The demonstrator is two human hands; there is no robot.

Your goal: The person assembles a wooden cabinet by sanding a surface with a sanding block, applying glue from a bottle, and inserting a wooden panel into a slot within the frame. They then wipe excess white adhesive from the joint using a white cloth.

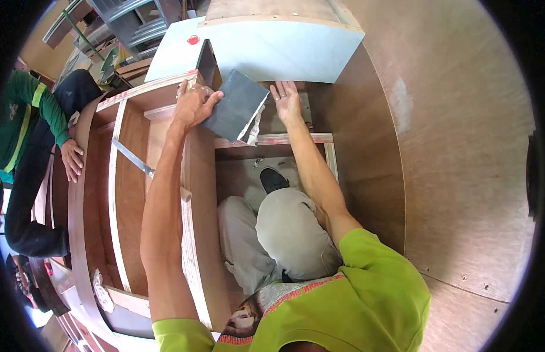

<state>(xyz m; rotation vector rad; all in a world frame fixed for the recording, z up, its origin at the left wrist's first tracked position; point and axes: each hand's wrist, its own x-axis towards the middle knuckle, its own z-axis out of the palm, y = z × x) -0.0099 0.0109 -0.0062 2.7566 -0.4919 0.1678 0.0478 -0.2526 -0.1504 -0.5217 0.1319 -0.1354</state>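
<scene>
Dark grey, the sheet [235,104] is between the person's hands, just below the white panel [272,50]. Its long axis slants from upper right to lower left, the lower end near the crossbar [310,139]; the frayed, pale edge runs along its right long side. The left hand [195,105] is half curled at the frame [149,89], thumb against the sheet's left edge — how firmly it grips, I cannot tell. The right hand [288,101] is spread open, fingers straight, nothing seen in it, its fingertips close by the panel's lower edge; contact there is unclear. To handle the sheet well, I'd pinch the sound edge, support the far side from beneath with a flat palm, and keep the frayed side free of the wood. Farther left, a metal strip [131,157] lies across the frame, and a co-worker's hand [72,159] rests on a curved board [79,202].
</scene>
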